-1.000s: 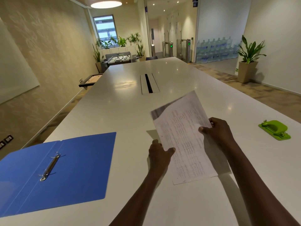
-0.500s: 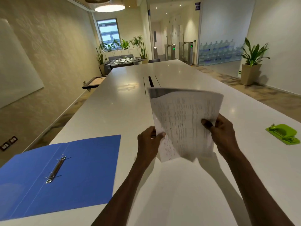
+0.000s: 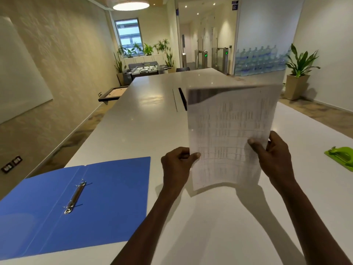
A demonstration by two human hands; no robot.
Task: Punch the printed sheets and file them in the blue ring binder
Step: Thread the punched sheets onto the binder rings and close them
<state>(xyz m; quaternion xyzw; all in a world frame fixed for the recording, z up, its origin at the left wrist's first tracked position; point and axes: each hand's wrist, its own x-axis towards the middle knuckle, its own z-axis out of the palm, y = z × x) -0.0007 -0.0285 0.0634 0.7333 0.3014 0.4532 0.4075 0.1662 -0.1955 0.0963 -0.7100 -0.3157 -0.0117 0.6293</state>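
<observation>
Holding the sheets [image 3: 227,134] upright now, lifted from flat above the counter [image 3: 145,119], both hands [image 3: 178,165] pinch the side edges, probably squaring them before the punch [image 3: 342,156]; binder [image 3: 80,203] lies open left.

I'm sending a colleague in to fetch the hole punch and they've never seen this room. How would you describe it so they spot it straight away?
Start at the long white table that runs down the room. On its near right side, to the right of the right hand that holds the printed sheets, lies the hole punch. It is small, flat and bright lime green, the only green thing on the table.
</observation>
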